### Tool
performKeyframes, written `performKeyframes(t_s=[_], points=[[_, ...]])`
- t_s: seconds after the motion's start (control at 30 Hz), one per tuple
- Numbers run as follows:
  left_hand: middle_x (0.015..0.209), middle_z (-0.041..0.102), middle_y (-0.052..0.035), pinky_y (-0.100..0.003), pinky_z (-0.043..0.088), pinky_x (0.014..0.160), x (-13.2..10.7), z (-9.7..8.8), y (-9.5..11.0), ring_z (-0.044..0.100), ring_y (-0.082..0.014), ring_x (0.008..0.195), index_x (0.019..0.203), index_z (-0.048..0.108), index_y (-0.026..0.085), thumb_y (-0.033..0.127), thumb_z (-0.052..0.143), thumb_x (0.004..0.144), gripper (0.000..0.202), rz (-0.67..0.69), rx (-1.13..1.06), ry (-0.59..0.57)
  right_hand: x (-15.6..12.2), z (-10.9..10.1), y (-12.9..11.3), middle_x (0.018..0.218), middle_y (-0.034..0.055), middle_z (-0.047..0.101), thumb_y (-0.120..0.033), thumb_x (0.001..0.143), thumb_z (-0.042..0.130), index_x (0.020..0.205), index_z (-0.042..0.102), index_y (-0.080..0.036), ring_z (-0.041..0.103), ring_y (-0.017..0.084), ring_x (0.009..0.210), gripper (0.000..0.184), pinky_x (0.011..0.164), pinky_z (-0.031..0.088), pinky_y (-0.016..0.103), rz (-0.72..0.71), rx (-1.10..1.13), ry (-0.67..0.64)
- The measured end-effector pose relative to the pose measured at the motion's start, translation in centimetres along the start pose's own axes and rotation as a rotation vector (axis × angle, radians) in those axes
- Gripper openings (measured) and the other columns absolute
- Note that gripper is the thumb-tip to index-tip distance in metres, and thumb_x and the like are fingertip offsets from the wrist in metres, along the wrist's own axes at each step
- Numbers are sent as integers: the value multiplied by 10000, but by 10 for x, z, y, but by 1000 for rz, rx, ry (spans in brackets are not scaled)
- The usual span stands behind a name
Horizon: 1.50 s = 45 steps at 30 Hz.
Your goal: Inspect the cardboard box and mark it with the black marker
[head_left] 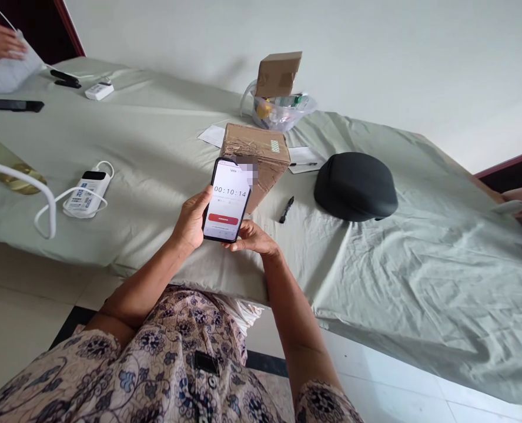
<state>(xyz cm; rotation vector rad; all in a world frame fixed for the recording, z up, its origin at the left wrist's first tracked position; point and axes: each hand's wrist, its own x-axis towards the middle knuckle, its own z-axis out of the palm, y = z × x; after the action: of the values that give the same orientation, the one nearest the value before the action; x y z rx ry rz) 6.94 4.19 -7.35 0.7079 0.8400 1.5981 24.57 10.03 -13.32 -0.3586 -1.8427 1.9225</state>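
A smartphone (226,202) is held up in front of me, its lit screen reading 00:10:14 above a red button. My left hand (193,220) grips its left edge, thumb along the side. At the lower right corner, my right hand (253,237) is closed around the phone's bottom edge; some of its fingers are hidden behind it. Just beyond the phone stands a brown cardboard box (256,144), partly covered by it. A black pen (286,210) lies on the cloth to the right of the box.
A green cloth (155,147) covers the table. A black case (355,187) sits to the right. Behind the box is a plastic basket (283,117) with a small carton (278,73). Power strips (87,194) and cables lie left. Another person's hand (0,42) rests on a white bag.
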Motion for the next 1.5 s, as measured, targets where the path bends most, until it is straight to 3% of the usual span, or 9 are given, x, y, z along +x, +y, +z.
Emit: performKeyframes(t_s=[0.3,0.73,1.5], points=[[830,788,-86,-366,619,715,-1,3,1,770,-319,893,906,743,154,678,845,663,587,-26,18,-16,-2,-2,-1,807,5,750,-455,679,932,906,761,-168,667,141,743,404,773,560,283,63,-41,-23],[837,792,-82,-339,609,682,-2,3,1,770,-300,861,923,748,156,679,853,651,599,-32,39,20,-2,-3,-2,812,12,753,-470,679,929,894,758,-161,672,142,756,413,800,568,293,52,-73,-28],[823,782,-99,-378,623,703,-2,2,2,767,-325,903,878,727,162,688,812,686,566,-45,42,-35,-2,-1,-5,800,27,755,-481,679,924,880,767,-155,670,149,756,413,816,568,296,7,-102,2]])
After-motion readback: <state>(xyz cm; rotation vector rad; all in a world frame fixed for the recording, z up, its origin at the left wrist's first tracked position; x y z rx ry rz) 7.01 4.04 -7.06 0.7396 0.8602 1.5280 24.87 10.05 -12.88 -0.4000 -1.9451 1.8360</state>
